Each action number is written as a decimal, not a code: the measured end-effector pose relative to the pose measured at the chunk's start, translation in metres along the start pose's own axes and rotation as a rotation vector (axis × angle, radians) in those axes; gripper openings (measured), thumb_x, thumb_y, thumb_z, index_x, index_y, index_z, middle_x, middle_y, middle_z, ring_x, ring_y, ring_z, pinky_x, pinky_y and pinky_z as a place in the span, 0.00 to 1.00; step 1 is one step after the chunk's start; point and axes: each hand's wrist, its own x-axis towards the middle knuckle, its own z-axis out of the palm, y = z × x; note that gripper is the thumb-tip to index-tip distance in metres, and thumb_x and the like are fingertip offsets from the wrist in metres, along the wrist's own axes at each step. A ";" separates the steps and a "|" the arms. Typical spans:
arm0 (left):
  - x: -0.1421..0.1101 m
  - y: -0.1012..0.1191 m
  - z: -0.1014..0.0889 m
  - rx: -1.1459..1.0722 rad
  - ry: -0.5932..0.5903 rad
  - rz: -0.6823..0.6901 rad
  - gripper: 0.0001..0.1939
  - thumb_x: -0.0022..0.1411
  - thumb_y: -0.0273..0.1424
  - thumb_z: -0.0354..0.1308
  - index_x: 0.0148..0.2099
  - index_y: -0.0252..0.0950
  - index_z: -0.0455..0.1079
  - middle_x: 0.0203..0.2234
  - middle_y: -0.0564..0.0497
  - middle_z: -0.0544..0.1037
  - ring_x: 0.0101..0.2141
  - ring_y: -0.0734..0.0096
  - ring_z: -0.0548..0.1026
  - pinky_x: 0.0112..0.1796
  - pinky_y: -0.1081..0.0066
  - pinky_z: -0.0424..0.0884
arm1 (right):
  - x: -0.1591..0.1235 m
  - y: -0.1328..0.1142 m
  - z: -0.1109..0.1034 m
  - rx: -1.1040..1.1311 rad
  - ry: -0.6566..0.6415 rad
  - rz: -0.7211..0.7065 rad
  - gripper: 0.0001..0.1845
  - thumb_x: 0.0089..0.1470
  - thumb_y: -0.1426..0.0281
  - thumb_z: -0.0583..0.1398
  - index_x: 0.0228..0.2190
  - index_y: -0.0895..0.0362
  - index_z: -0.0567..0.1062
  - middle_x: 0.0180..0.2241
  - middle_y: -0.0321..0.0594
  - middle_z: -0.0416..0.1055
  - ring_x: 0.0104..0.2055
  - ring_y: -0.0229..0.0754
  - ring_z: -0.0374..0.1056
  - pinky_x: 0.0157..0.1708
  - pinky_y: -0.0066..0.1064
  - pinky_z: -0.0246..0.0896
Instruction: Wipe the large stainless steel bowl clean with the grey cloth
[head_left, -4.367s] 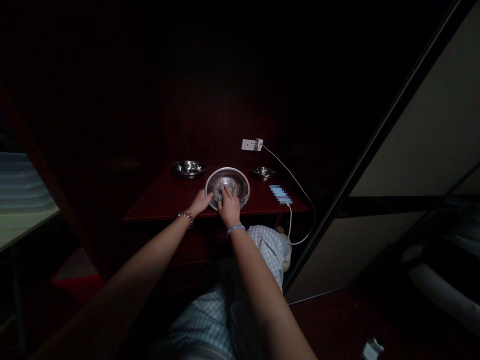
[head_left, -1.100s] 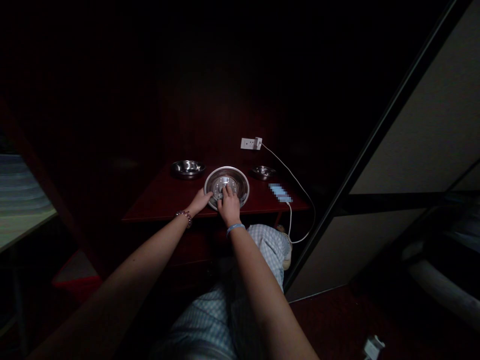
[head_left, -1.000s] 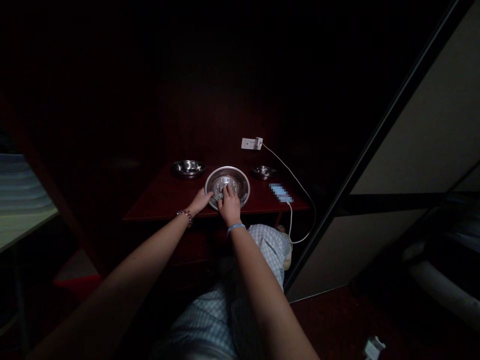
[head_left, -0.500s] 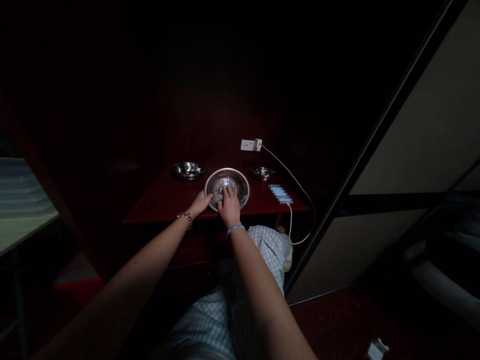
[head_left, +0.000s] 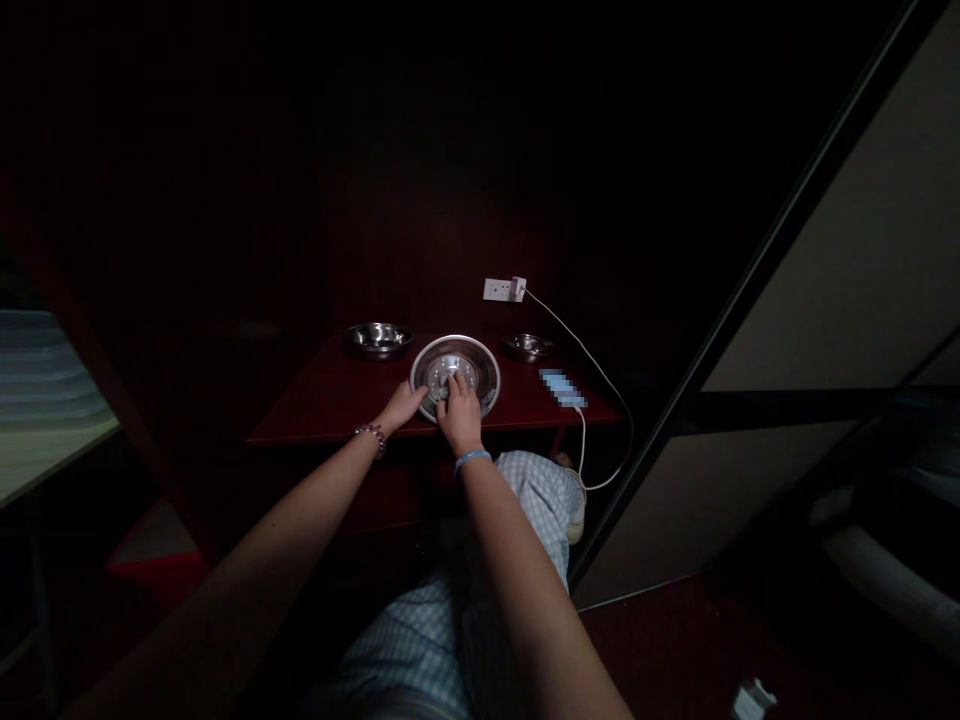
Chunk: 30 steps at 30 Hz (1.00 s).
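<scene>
A shiny metal bowl [head_left: 480,358] is tilted up at the front of the dark red shelf, its inside facing me. My left hand [head_left: 405,403] is closed on the bowl's left rim, thumb over the edge. Inside the bowl, my right hand [head_left: 459,412] presses its bent fingers against the bottom. A small pale patch shows by these fingers; whether it is a cloth or a reflection, I cannot tell. Behind on the left sits another metal bowl [head_left: 377,342], and a smaller metal dish [head_left: 527,347] sits to the right.
The red shelf [head_left: 315,405] carries a blurred-out phone [head_left: 562,388] at its right, with a white cable [head_left: 583,445] running to a charger in the wall socket [head_left: 499,290]. Below the shelf are my checked-cloth legs [head_left: 536,485]. Stacked clear plastic boxes [head_left: 34,370] stand at left.
Hardly anything differs. The right fingers have shifted very slightly inside the bowl, while the left hand keeps its hold on the rim.
</scene>
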 end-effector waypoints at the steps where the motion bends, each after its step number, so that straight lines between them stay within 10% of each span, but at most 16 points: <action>1: 0.000 0.001 0.000 0.004 0.001 -0.002 0.18 0.51 0.31 0.55 0.44 0.32 0.76 0.40 0.44 0.84 0.50 0.52 0.78 0.56 0.57 0.71 | 0.000 0.000 0.000 0.004 0.004 0.000 0.33 0.60 0.74 0.54 0.65 0.65 0.62 0.68 0.55 0.57 0.62 0.53 0.63 0.62 0.42 0.58; 30: 0.000 0.000 0.000 -0.022 0.017 -0.006 0.21 0.51 0.31 0.57 0.47 0.31 0.75 0.47 0.40 0.83 0.54 0.50 0.77 0.60 0.53 0.67 | 0.000 -0.001 -0.002 -0.032 -0.024 0.009 0.32 0.62 0.73 0.54 0.67 0.63 0.62 0.69 0.52 0.55 0.63 0.54 0.62 0.62 0.43 0.57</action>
